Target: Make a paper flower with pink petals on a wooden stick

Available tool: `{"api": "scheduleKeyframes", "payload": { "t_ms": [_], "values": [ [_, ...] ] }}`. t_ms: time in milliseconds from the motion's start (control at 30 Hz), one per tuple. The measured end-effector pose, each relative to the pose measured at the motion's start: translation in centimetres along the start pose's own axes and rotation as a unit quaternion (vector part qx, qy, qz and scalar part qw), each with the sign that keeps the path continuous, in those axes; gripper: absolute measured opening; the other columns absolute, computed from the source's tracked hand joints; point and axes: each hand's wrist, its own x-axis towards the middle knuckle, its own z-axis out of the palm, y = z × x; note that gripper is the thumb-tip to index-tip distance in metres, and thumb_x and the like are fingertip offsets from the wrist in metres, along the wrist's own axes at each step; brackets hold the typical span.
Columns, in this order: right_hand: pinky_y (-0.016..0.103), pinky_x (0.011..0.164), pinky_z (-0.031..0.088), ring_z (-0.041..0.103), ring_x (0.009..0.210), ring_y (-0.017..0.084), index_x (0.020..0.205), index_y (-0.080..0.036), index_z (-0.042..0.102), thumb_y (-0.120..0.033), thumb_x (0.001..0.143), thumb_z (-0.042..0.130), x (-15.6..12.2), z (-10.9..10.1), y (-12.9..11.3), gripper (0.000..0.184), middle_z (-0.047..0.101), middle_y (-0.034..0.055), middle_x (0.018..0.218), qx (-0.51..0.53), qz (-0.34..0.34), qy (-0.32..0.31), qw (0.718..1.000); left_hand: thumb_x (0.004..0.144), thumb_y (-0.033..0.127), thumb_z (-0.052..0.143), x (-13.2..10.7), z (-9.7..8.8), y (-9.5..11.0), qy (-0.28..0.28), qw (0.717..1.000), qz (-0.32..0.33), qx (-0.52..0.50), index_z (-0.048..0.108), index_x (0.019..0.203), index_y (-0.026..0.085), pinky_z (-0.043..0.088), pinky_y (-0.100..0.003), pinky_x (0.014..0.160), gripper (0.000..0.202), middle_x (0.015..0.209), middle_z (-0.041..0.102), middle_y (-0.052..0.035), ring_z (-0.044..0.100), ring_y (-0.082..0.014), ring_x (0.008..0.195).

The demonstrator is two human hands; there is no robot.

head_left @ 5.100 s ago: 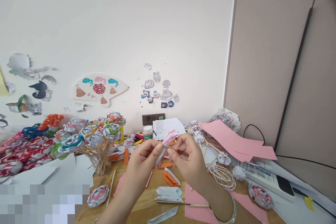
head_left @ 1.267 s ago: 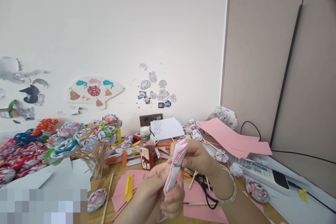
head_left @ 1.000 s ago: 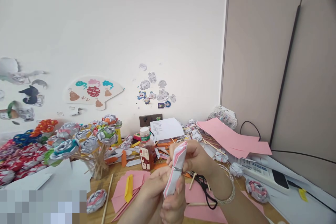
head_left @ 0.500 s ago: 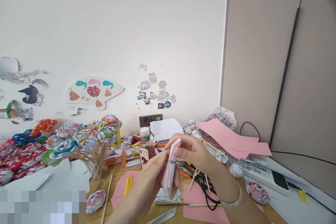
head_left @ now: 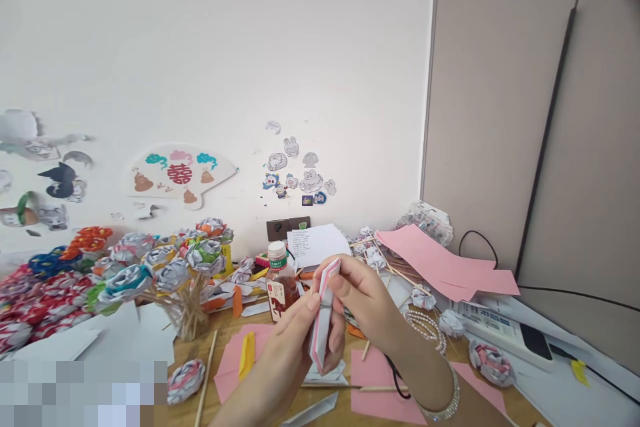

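Observation:
A folded paper strip bundle (head_left: 323, 327), white with pink edges and pinched at its middle, is held upright between both hands. My left hand (head_left: 300, 327) is closed round its lower half, thumb near the middle. My right hand (head_left: 360, 293) grips the upper end between thumb and fingers. Below the hands lie white folded paper pieces (head_left: 325, 373) on the wooden table (head_left: 265, 407). Pink paper sheets (head_left: 373, 393) lie on both sides of them. A thin wooden stick (head_left: 206, 373) and a white-and-pink paper flower (head_left: 186, 380) are at the left.
A drink bottle (head_left: 281, 287) stands behind my left hand. Many paper flowers on sticks (head_left: 175, 273) crowd the left side. At the right are large pink sheets (head_left: 445, 267), a white power strip (head_left: 500, 333), a beaded string (head_left: 427, 330) and another paper flower (head_left: 491, 361).
My right hand and wrist have shifted slightly down and left, uncovering the beaded string. The folded paper has turned a little and its upper end now leans further left in my fingers.

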Motion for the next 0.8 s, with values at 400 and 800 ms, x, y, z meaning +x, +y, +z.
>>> {"api": "scheduleKeyframes", "payload": {
  "t_ms": [400,800],
  "values": [
    [0.021,0.052,0.041,0.049,0.054,0.010,0.088,-0.017,0.057,-0.045,0.088,0.047,-0.44,0.33,0.43,0.030,0.054,-0.0005,0.065,-0.020,-0.029,0.028,0.999,0.080,0.048,0.051,0.02,-0.44,-0.23,-0.009,1.000,0.004,-0.002,0.053,0.065,0.014,0.027,-0.023,0.045,0.037,0.053,0.051,0.0008,0.041,-0.0073,0.040],
    [0.019,0.046,0.042,0.054,0.049,0.009,0.089,-0.017,0.057,-0.044,0.088,0.049,-0.65,0.69,0.76,0.028,0.056,-0.0005,0.065,0.022,-0.033,0.032,0.999,0.081,0.048,0.043,-0.09,-0.34,-0.10,0.022,1.000,-0.017,0.009,0.048,0.063,0.017,0.023,-0.021,0.043,0.036,0.046,0.033,0.0073,0.029,-0.0057,0.038]
  ]
}}
